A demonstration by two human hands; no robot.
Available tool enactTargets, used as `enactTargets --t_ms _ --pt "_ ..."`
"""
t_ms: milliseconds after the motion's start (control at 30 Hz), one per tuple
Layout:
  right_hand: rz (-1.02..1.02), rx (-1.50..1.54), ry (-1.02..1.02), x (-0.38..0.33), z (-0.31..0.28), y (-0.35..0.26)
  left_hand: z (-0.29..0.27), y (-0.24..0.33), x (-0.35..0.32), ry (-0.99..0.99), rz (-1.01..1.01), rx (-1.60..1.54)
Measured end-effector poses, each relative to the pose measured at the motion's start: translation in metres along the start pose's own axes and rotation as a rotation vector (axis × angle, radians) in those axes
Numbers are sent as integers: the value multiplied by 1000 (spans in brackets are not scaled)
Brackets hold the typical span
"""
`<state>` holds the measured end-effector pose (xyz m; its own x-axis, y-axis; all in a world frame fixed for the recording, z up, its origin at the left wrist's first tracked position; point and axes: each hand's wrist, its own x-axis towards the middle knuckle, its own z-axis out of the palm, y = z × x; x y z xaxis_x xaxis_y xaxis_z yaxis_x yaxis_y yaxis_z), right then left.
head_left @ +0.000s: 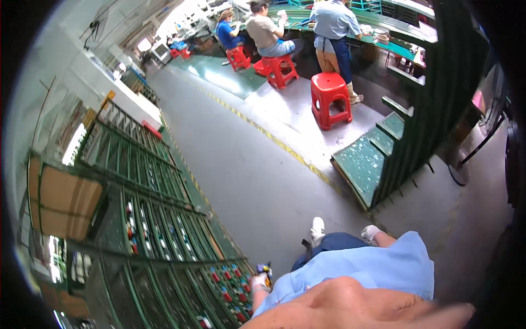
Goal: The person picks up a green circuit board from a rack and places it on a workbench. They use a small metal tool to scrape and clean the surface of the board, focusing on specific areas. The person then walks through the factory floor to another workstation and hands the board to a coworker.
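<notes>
My left hand (pixel 259 282), in a whitish glove, is closed around a small dark object (pixel 264 268) with bits of yellow and purple. It is beside the green rack on my left, and the object's kind is too small to make out. Close by on that rack are several small red and blue parts (pixel 227 293) in rows. My right hand (pixel 371 234), also pale-gloved, hangs low at my right side beyond the light blue shirt. Its fingers are too small to read, and I see nothing in it. One white shoe (pixel 318 230) shows on the floor ahead.
Green slatted racks (pixel 159 214) run along my left. A tall green rack (pixel 433 109) with a scuffed base (pixel 364 159) stands on the right. Beyond are red stools (pixel 329 98) and several people at a green bench (pixel 402 50). A yellow line (pixel 274 140) marks the grey floor.
</notes>
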<state>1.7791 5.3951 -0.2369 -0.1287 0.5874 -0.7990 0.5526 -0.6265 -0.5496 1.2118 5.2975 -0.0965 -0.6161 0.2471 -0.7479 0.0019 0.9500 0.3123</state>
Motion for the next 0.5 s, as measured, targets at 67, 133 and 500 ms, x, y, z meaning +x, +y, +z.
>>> enactTargets --t_ms 67,133,500 --pt "-118 -344 14 66 -14 -40 -5 7 15 -2 -22 246" --pt "-216 -713 70 129 -46 -57 5 58 32 -35 28 374" --pt "-285 129 135 211 -138 -388 21 282 111 -84 31 322"
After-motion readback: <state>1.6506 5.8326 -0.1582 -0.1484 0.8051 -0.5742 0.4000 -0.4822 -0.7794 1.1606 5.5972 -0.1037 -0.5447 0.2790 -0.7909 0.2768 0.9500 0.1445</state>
